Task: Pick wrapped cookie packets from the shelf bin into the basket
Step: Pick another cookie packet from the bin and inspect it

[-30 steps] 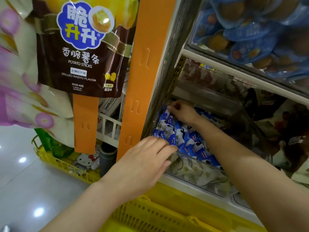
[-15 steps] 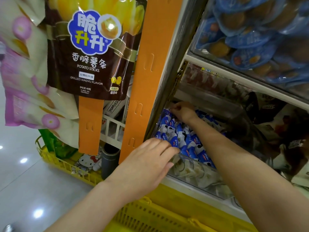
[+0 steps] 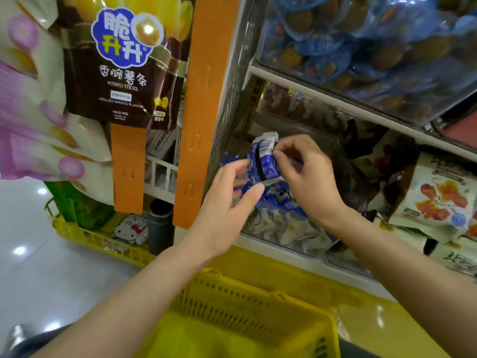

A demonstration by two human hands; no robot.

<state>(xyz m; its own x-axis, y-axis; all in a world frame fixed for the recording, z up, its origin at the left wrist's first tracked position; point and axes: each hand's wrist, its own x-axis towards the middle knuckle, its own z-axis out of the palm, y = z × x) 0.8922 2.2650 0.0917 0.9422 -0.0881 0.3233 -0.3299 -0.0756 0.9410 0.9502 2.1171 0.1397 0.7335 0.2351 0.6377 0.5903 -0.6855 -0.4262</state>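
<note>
My right hand pinches one blue-and-white wrapped cookie packet and holds it upright just above the clear shelf bin. More blue packets lie piled in that bin. My left hand hovers at the packet's left with relaxed fingers, its thumb near the packet's lower edge; I cannot tell whether it touches. The yellow basket sits directly below both hands, at the bottom of the view.
An orange hanging strip and a brown potato-sticks bag hang left of the bin. A shelf with blue-wrapped snacks juts out above. Snack bags fill the right. Another yellow basket stands on the floor.
My right hand has come up out of the back of the bin with a packet pinched in it. My left hand has left the bin's front edge and risen toward the packet.
</note>
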